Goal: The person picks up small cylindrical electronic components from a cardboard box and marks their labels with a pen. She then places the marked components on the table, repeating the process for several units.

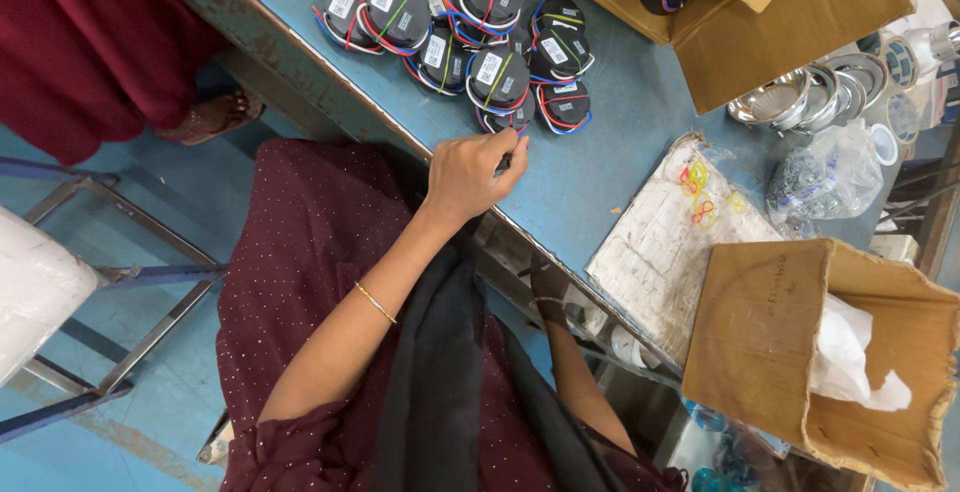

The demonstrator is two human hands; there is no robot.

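My left hand [468, 174] rests at the near edge of the blue table [620, 122], its fingertips pinched together on the coloured wires of a black round unit [510, 117]. That unit lies at the edge of a pile of several black round units with white labels and red, blue and yellow wires [455, 27]. My right hand [548, 284] is lower, under the table's edge, partly hidden in shadow; its grip cannot be made out.
A worn white pad [660, 252] carries coloured rubber bands [700, 197]. An open cardboard box [790, 352] holds white wrapping. A second cardboard box [760, 12], shiny metal rings [810, 92] and a plastic bag of small parts [825, 177] lie beyond. Another person's sandalled foot [215, 117] and a metal stool frame [120, 272] are on the left.
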